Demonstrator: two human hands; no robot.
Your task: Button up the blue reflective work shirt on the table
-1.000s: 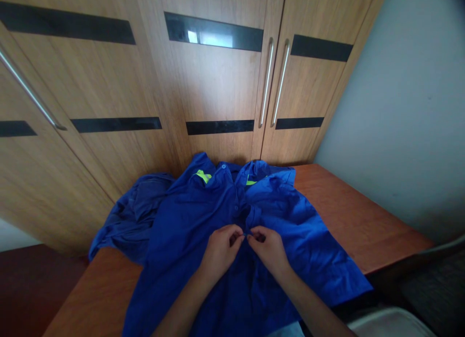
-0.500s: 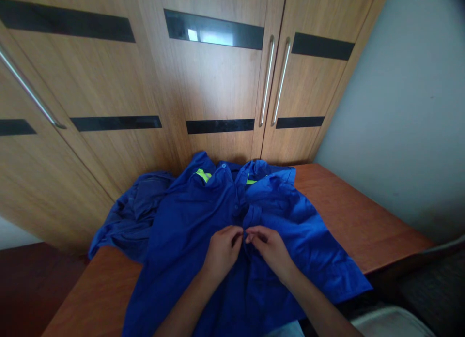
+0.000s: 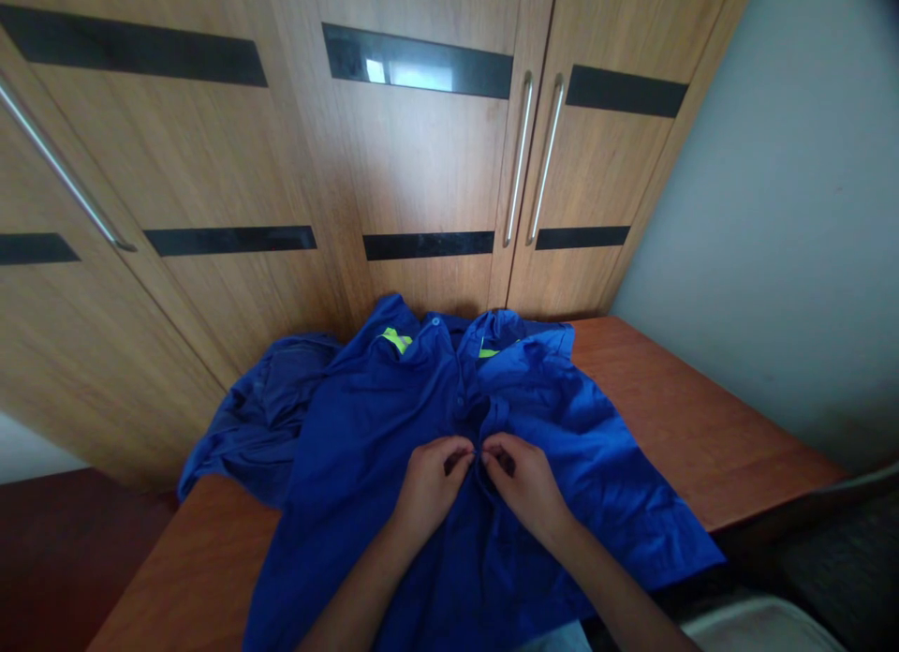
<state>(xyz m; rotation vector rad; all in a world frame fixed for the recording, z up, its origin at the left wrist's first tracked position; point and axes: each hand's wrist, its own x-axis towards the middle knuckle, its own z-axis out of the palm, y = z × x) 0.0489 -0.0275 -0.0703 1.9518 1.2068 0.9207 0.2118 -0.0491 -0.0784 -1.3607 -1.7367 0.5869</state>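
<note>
A blue button-up shirt (image 3: pixel 351 474) with bright yellow-green patches near its shoulders lies spread on a wooden table, collar end toward the cupboard. At the middle of its front opening, my left hand (image 3: pixel 435 479) pinches the edge of the cloth between thumb and fingers. Facing it, my right hand (image 3: pixel 523 479) pinches the other front edge, the fingertips of both hands almost touching. Whatever small part sits between the fingertips is hidden. Higher up, a button (image 3: pixel 435 322) shows near the collar. The placket gapes just above my hands.
A bunched darker blue cloth (image 3: pixel 271 408) hangs over the table's left edge beside the shirt. The reddish wooden table (image 3: pixel 674 418) backs onto a wooden cupboard (image 3: pixel 421 155) with metal handles. A pale wall (image 3: pixel 793 212) rises at the right, and a chair-like shape (image 3: pixel 758 624) is at lower right.
My right hand's fingertips have closed together onto the placket edge. My left hand keeps its pinch at nearly the same place. The view has shifted very slightly.
</note>
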